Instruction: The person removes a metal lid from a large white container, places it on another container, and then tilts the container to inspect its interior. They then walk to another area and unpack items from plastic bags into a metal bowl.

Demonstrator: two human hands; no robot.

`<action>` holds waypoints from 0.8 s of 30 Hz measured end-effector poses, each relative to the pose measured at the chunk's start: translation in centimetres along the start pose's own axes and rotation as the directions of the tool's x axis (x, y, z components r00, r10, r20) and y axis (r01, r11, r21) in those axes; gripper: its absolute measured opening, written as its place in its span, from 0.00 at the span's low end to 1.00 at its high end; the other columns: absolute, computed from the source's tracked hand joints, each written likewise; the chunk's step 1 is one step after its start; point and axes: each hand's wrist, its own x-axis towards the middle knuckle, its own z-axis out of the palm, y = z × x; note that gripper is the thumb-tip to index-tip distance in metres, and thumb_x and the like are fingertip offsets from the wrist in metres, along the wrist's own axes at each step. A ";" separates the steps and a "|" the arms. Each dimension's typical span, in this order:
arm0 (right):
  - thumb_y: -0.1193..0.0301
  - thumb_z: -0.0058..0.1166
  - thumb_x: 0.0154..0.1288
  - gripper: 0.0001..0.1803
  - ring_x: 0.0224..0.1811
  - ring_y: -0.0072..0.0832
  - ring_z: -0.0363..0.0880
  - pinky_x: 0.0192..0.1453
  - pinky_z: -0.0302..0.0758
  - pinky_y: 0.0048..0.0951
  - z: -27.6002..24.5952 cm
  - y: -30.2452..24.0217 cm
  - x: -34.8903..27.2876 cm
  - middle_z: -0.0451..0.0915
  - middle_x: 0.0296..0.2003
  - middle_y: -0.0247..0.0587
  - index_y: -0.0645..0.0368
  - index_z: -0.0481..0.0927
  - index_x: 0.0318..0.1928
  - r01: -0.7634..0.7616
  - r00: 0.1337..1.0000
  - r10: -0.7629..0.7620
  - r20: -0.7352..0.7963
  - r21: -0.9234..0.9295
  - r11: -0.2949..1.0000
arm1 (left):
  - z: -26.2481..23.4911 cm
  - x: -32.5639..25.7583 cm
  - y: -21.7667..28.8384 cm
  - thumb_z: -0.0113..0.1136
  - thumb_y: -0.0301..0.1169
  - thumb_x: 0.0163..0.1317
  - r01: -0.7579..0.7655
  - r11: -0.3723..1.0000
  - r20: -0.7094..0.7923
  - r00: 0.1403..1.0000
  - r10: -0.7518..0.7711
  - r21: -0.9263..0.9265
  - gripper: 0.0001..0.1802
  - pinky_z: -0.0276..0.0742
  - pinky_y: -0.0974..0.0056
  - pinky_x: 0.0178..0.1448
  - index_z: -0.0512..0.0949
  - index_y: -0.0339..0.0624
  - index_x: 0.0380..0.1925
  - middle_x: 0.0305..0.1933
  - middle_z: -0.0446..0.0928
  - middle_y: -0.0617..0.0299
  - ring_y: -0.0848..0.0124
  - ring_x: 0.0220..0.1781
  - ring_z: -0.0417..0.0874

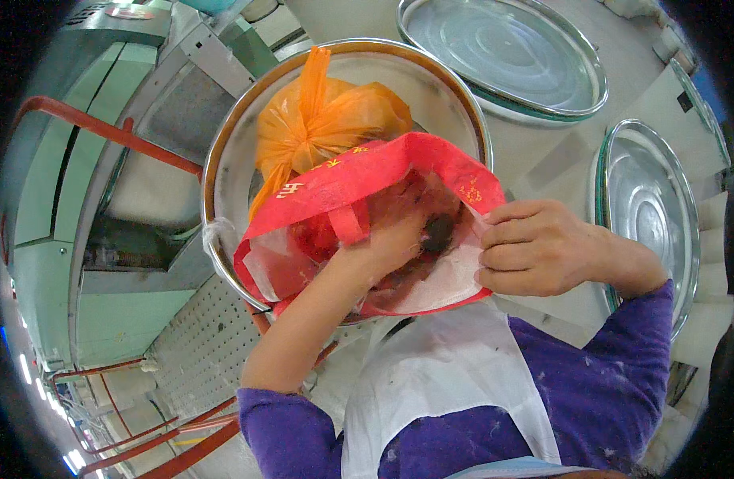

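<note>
A red fabric bag (pixel 431 160) with a pale lining gapes in front of me, in a wide round metal tub (pixel 213 152). My left hand (pixel 395 239) reaches down into the bag. Its fingers are mostly hidden, so whether they grasp anything does not show. Close beside them lies a dark, roundish object (pixel 439 231), too unclear to name. At the bag's right side, my right hand (pixel 527 247) pinches the edge with curled fingers. Behind the red bag, a knotted orange plastic bag (pixel 327 112) rests in the tub, its contents hidden.
A pale green machine (pixel 103 295) with a red rail (pixel 111 128) stands to my left. Round metal lids top two drums, one far (pixel 503 48) and one on the right (pixel 650 207). Perforated metal plate (pixel 203 335) lies below left.
</note>
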 end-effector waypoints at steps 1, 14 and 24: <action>0.67 0.55 0.50 0.07 0.34 0.29 0.78 0.48 0.79 0.32 -0.1 0.0 -0.1 0.70 0.24 0.33 0.55 0.73 0.25 0.001 0.999 -0.001 0.033 0.006 1.000 | 1.3 0.5 -0.6 0.56 0.30 0.57 0.011 0.998 0.025 1.000 -0.013 0.070 0.22 0.67 0.55 0.67 0.76 0.48 0.54 0.57 0.76 0.53 0.54 0.63 0.73; 0.67 0.55 0.47 0.08 0.29 0.29 0.76 0.40 0.77 0.31 -0.2 0.6 -1.1 0.68 0.22 0.32 0.54 0.71 0.24 -0.064 0.998 0.064 0.001 -0.038 0.997 | -3.6 -0.9 -3.5 0.53 0.32 0.64 0.323 0.946 0.156 0.937 -0.314 -0.039 0.25 0.62 0.55 0.73 0.68 0.46 0.63 0.65 0.70 0.51 0.56 0.69 0.68; 0.68 0.57 0.50 0.07 0.34 0.28 0.80 0.42 0.79 0.31 -1.7 1.0 -0.5 0.77 0.28 0.33 0.56 0.79 0.30 -0.102 0.977 0.115 0.179 -0.082 0.991 | -7.5 -5.8 -0.9 0.57 0.29 0.59 0.342 0.938 0.239 0.916 -0.321 -0.050 0.29 0.65 0.52 0.68 0.68 0.41 0.63 0.59 0.74 0.46 0.49 0.62 0.72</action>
